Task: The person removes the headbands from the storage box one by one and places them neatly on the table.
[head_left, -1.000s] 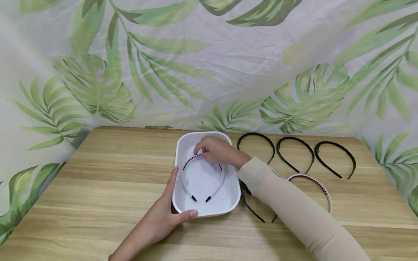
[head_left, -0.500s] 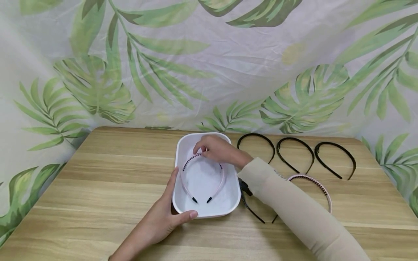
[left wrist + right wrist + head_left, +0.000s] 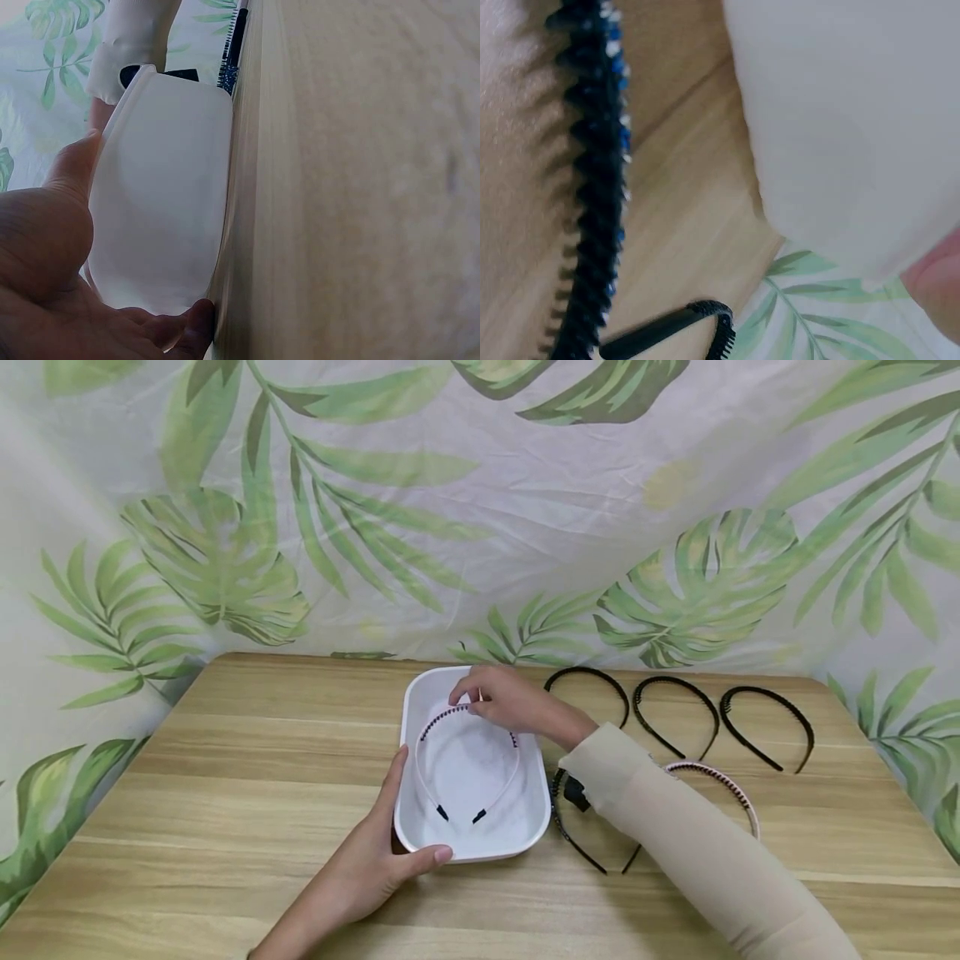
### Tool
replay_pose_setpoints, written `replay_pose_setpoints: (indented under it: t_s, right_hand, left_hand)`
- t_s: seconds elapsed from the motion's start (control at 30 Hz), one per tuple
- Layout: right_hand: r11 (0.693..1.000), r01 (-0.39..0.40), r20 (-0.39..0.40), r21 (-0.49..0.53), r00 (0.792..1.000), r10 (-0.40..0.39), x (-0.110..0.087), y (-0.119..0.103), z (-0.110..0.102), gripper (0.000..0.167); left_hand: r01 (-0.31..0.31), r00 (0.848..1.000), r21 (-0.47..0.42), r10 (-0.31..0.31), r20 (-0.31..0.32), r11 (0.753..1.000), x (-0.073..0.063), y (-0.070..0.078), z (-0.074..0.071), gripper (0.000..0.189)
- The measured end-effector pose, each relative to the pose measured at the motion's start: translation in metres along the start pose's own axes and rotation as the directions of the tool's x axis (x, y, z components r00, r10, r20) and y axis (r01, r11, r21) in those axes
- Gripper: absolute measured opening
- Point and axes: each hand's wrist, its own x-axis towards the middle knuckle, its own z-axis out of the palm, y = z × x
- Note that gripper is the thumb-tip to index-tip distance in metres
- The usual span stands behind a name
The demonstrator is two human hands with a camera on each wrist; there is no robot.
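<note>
A white rectangular tub (image 3: 463, 772) stands on the wooden table. My left hand (image 3: 375, 860) grips its near left corner, thumb over the front rim and fingers along the side; in the left wrist view the fingers curl against the tub wall (image 3: 161, 187). Inside the tub's outline is a pale pink headband (image 3: 437, 724) with dark teeth and black tips. My right hand (image 3: 504, 697) pinches the top of its arc between thumb and fingers. From the right wrist, only a fingertip (image 3: 937, 289) shows past the tub, and the pink headband is hidden.
Three black headbands, the nearest one (image 3: 626, 697) partly covered by my wrist, lie along the back right. A second pink headband (image 3: 738, 793) and a dark beaded headband (image 3: 596, 187) lie nearer, partly under my right sleeve (image 3: 682, 827). A leaf-print cloth (image 3: 450, 510) hangs behind.
My right hand has shifted slightly up and to the right, and the pink headband has moved up a little with it. The left hand keeps its hold on the tub.
</note>
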Motion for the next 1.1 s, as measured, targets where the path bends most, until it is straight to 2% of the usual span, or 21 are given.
replay_pose_setpoints:
  t_s: [0.17, 0.63, 0.87, 1.1]
  right_hand:
    - [0.998, -0.017, -0.016, 0.055, 1.0, 0.018, -0.007, -0.002, -0.011, 0.025]
    - [0.994, 0.042, -0.094, 0.103, 0.995, -0.032, -0.031, -0.002, -0.037, 0.024]
    - [0.991, 0.015, -0.095, 0.131, 0.995, -0.003, -0.049, -0.002, -0.051, 0.024]
    - [0.987, 0.036, -0.119, 0.158, 0.993, -0.017, -0.067, 0.008, -0.062, 0.023]
  left_hand:
    - [-0.002, 1.0, 0.009, 0.002, -0.006, 1.0, 0.0, 0.0, 0.0, 0.128]
    - [0.021, 1.0, 0.021, -0.021, -0.005, 1.0, 0.0, 0.0, 0.0, 0.128]
    - [-0.003, 1.0, 0.028, 0.003, 0.002, 1.0, -0.001, 0.001, -0.003, 0.13]
    - [-0.005, 1.0, 0.032, 0.005, 0.005, 0.999, 0.0, 0.002, -0.003, 0.13]
